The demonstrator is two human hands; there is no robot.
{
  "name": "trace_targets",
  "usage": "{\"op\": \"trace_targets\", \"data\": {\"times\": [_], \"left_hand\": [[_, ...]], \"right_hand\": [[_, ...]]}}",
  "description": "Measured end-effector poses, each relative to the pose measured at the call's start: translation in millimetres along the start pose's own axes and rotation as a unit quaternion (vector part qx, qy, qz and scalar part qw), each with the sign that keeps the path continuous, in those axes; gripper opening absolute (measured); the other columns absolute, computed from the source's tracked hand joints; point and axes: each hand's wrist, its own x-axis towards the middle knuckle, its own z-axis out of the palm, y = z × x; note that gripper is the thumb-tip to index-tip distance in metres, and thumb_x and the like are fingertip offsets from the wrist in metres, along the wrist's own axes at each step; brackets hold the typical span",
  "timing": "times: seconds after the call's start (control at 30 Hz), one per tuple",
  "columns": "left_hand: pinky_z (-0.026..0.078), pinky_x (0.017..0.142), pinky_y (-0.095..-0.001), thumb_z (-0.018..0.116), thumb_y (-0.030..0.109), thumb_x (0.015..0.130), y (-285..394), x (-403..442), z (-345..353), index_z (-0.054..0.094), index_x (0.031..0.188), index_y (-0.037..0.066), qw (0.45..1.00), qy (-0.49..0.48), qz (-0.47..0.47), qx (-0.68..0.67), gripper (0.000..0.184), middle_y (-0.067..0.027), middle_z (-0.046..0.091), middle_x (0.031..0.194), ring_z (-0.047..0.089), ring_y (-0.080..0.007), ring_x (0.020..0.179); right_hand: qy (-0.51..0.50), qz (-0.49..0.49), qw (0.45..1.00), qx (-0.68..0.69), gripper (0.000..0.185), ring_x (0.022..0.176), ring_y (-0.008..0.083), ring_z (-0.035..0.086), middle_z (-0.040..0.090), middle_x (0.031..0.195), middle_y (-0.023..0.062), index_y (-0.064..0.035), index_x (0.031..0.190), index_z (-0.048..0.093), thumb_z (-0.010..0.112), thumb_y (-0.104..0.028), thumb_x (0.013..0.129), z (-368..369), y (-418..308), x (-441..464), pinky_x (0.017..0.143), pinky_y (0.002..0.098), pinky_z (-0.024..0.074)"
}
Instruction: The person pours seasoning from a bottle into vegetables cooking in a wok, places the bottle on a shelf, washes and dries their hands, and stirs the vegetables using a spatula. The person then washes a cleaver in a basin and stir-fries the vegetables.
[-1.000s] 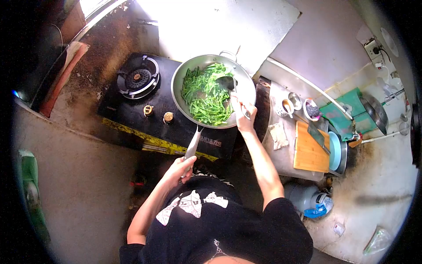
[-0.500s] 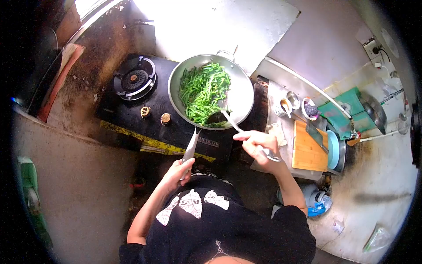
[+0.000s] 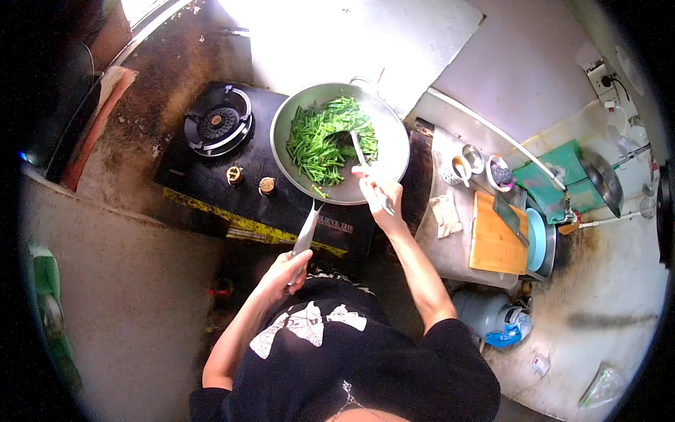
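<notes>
decent gap at front edge of the stove (image 3: 344, 243) between pan handle (image 3: 305, 235) and right hand (image 3: 383, 200), two knobs (image 3: 266, 186) blocking left of the handle, burner rack (image 3: 219, 122) poking up near back left corner, pan (image 3: 391, 141) hogging the right end

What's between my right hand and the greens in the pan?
The shaft of your utensil bridges that gap, from your right hand to the greens, above the pan. The head view shows it.
</notes>
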Motion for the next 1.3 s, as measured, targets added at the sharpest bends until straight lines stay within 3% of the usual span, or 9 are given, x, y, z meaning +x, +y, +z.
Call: {"op": "trace_targets", "data": {"times": [0.07, 0.27, 0.43, 0.57, 0.7, 0.97, 1.1, 1.23, 1.3], "left_hand": [[0.027, 0.033, -0.0239, 0.054, 0.036, 0.091, 0.9, -1.4, -1.0, 0.042, 0.070, 0.010, 1.000, -0.003, -0.001, 0.002, 0.036, 0.0002, 0.042, 0.048, 0.036, -0.0092, 0.034], [0.027, 0.033, -0.0239, 0.054, 0.036, 0.091, -0.1, -0.3, -2.5, 0.042, 0.071, 0.010, 1.000, 0.002, -0.003, -0.005, 0.035, 0.0006, 0.041, 0.048, 0.036, -0.0092, 0.034], [0.027, 0.032, -0.0238, 0.056, 0.038, 0.091, -3.2, 3.4, -4.5, 0.042, 0.072, 0.010, 1.000, -0.005, -0.001, 0.007, 0.037, 0.0009, 0.040, 0.047, 0.037, -0.0092, 0.034], [0.026, 0.032, -0.0237, 0.056, 0.039, 0.090, -5.3, 3.0, -4.0, 0.042, 0.072, 0.010, 1.000, -0.005, 0.005, 0.000, 0.037, 0.0008, 0.040, 0.047, 0.036, -0.0090, 0.034], [0.026, 0.032, -0.0233, 0.056, 0.039, 0.090, -2.3, 1.7, -2.0, 0.043, 0.072, 0.010, 1.000, 0.002, 0.014, 0.000, 0.037, 0.0008, 0.040, 0.048, 0.035, -0.0087, 0.034], [0.027, 0.032, -0.0242, 0.052, 0.039, 0.092, -3.7, 0.7, -2.2, 0.042, 0.068, 0.012, 1.000, 0.006, 0.009, 0.003, 0.038, 0.0005, 0.043, 0.047, 0.036, -0.0092, 0.033], [0.026, 0.031, -0.0243, 0.054, 0.038, 0.091, -0.5, 1.9, -2.8, 0.042, 0.068, 0.011, 1.000, -0.005, 0.007, -0.011, 0.038, 0.0006, 0.042, 0.047, 0.035, -0.0091, 0.033], [0.025, 0.032, -0.0243, 0.055, 0.037, 0.091, -2.7, 3.1, -4.7, 0.041, 0.069, 0.011, 0.999, -0.034, 0.004, -0.027, 0.037, 0.0007, 0.040, 0.047, 0.035, -0.0087, 0.033], [0.026, 0.032, -0.0242, 0.054, 0.037, 0.092, -1.7, 4.3, -1.7, 0.041, 0.069, 0.010, 0.999, -0.036, 0.001, -0.025, 0.038, 0.0006, 0.040, 0.047, 0.035, -0.0088, 0.033]], "right_hand": [[-0.120, -0.004, 0.993, 0.021, 0.013, 0.059, 0.0075, 0.051, 0.069, 0.092, 0.0130, 0.0022, 0.073, 0.060, 0.059, -0.006, 0.082, -23.8, -18.2, -2.6, 0.051, 0.0236, 0.0384], [-0.208, 0.072, 0.975, 0.015, 0.023, 0.076, 0.0127, 0.061, 0.069, 0.091, 0.0133, 0.0022, 0.066, 0.058, 0.057, -0.011, 0.085, -101.9, -71.4, 22.6, 0.066, 0.0259, 0.0473], [-0.198, 0.246, 0.934, 0.165, 0.028, 0.088, 0.0190, 0.064, 0.066, 0.100, 0.0176, 0.0083, 0.099, 0.063, 0.054, -0.016, 0.090, -74.1, -74.5, 22.2, 0.080, 0.0282, 0.0513], [-0.051, 0.205, 0.932, 0.295, 0.024, 0.085, 0.0172, 0.065, 0.067, 0.096, 0.0146, 0.0064, 0.098, 0.064, 0.054, -0.014, 0.091, 2.6, -34.3, 22.2, 0.077, 0.0272, 0.0520], [0.013, 0.120, 0.971, 0.208, 0.019, 0.072, 0.0099, 0.059, 0.067, 0.087, 0.0073, 0.0009, 0.097, 0.067, 0.054, -0.012, 0.091, 54.9, -21.4, 41.6, 0.064, 0.0215, 0.0464], [-0.213, -0.072, 0.974, -0.028, 0.009, 0.060, 0.0090, 0.055, 0.069, 0.085, 0.0119, 0.0032, 0.075, 0.063, 0.057, -0.001, 0.080, -4.8, -19.8, 23.2, 0.055, 0.0221, 0.0429], [-0.200, 0.049, 0.979, 0.006, 0.010, 0.061, 0.0105, 0.056, 0.069, 0.087, 0.0121, 0.0029, 0.072, 0.062, 0.058, -0.002, 0.080, -66.4, -56.9, 20.8, 0.054, 0.0248, 0.0428], [-0.281, 0.012, 0.959, -0.034, 0.015, 0.062, 0.0129, 0.058, 0.068, 0.088, 0.0133, 0.0027, 0.066, 0.057, 0.060, -0.003, 0.079, -86.8, -82.5, 10.2, 0.057, 0.0265, 0.0448], [-0.237, -0.009, 0.970, -0.061, 0.007, 0.056, 0.0118, 0.056, 0.067, 0.080, 0.0121, 0.0023, 0.077, 0.063, 0.063, -0.005, 0.078, -60.1, -71.5, -1.1, 0.053, 0.0246, 0.0434]]}}
